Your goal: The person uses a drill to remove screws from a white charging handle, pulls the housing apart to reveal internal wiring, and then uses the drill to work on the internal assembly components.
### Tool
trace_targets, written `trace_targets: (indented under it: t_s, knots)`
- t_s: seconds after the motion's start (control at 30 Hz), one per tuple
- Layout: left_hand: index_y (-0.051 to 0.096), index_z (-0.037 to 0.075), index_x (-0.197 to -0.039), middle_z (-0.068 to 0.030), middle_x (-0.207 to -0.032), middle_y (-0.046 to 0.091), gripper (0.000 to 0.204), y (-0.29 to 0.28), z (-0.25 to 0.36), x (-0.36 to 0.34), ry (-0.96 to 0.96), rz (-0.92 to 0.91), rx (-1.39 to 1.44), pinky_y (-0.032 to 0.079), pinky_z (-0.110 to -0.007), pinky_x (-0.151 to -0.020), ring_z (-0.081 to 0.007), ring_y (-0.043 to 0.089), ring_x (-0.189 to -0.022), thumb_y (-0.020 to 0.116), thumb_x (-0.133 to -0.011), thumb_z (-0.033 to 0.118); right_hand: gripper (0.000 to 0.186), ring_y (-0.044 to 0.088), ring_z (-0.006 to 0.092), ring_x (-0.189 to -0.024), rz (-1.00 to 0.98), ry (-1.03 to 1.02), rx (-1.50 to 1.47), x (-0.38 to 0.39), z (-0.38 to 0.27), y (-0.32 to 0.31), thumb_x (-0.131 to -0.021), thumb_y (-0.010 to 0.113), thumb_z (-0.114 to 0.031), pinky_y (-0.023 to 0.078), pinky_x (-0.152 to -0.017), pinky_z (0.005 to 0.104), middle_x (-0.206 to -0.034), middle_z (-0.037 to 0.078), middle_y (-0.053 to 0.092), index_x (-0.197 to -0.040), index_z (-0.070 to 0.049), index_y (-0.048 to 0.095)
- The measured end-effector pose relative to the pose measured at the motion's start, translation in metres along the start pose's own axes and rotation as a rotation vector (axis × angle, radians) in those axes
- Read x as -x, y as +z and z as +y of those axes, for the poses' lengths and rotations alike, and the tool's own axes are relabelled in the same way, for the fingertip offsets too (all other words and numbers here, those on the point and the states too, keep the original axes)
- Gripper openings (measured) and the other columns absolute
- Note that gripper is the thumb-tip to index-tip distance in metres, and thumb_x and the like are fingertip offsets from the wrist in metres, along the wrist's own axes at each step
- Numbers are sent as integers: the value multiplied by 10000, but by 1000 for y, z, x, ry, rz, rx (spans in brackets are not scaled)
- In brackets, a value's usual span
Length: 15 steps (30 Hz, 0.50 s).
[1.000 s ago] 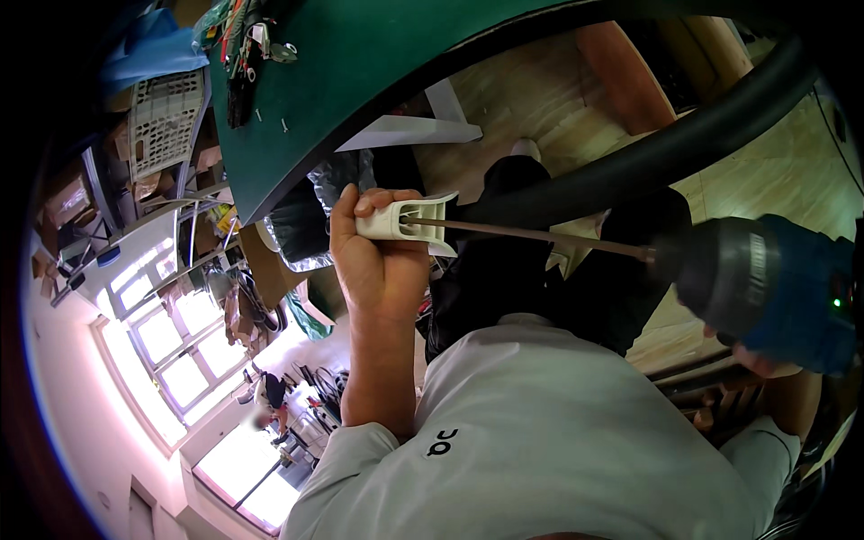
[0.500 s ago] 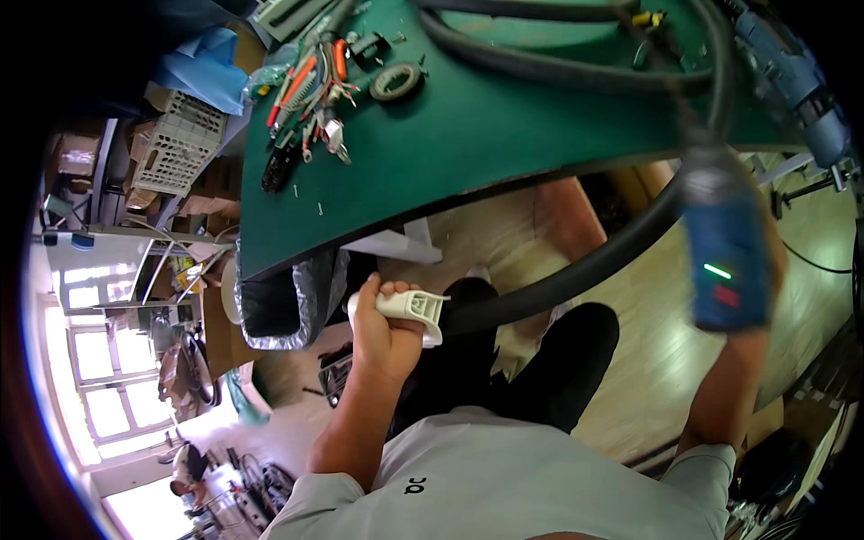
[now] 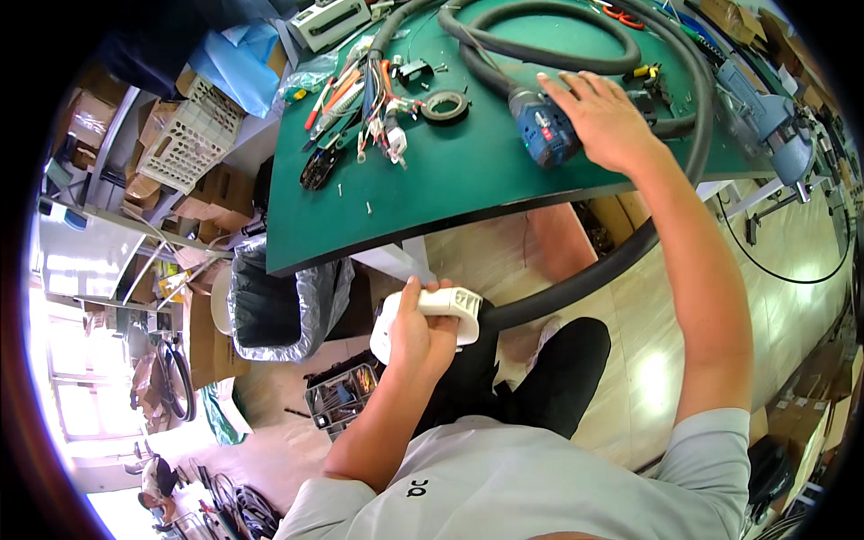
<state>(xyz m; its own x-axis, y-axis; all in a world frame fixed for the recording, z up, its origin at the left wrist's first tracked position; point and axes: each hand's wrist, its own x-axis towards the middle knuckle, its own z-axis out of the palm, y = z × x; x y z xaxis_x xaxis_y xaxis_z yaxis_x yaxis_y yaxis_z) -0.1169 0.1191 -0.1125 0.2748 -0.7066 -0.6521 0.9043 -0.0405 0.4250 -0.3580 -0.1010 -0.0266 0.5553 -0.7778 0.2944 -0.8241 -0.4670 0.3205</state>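
Note:
My left hand (image 3: 423, 333) is closed around a white plastic connector housing (image 3: 463, 310) above my lap. A thick black cable (image 3: 576, 281) runs from behind the housing and curves up over the table's edge. On the green table (image 3: 423, 193), a blue cordless drill (image 3: 543, 133) lies with its chuck pointing to the far left. My right hand (image 3: 605, 119) is over the table at the drill's right side, its fingers stretched out and spread. Whether the fingertips still touch the drill I cannot tell.
Hand tools and wire ends (image 3: 382, 117) lie at the table's left, beside a tape roll (image 3: 445, 108). More black cable loops lie at the back. Below the table's left corner stands a lined bin (image 3: 292, 310); a blue machine (image 3: 765, 121) is at right.
My right hand has moved from beside the table's right edge up onto the table, setting the drill down and opening. My left hand has shifted slightly right, and the white housing is turned.

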Motion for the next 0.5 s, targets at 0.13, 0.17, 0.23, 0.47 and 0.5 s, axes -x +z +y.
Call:
trace_targets:
  t_s: [0.13,0.17,0.23,0.47,0.5]
  knots:
    - [468,55,-966,-72,-880,553,176,9,5,3,28,5,-3,481,-417,-903,-255,572,-945,547,-979,212,685,440,297,-1271,307,72,-126,33,-12,-18,-792,593,39,345,-1070,424,-1384,103,468,-1422,-125,381]
    - [469,57,-957,-72,-875,551,176,7,7,2,31,0,9,482,-413,-897,-252,571,-938,542,-980,215,619,486,289,-1219,423,127,-256,50,-30,-33,-801,589,37,381,-1033,417,-1332,106,509,-1382,-100,426]
    - [503,52,-843,-64,-823,554,237,9,10,6,12,-42,-12,489,-385,-875,-233,568,-884,506,-994,235,430,571,258,-1070,576,353,-576,104,-67,-45,-842,579,12,451,-922,389,-1187,111,586,-1263,-45,514]
    - [499,52,-865,-80,-850,557,243,18,15,25,31,-97,-49,484,-408,-877,-248,565,-896,475,-1008,246,408,594,222,-845,622,1422,-2268,202,-230,6,-937,616,-297,496,-854,408,-941,80,587,-1185,-9,468]
    - [497,44,-869,-85,-860,559,249,14,18,25,22,-139,-53,483,-412,-889,-256,566,-918,471,-1010,248,383,583,226,-820,651,1373,-2451,186,-230,-5,-930,617,-340,491,-856,419,-889,72,570,-1112,-27,492]
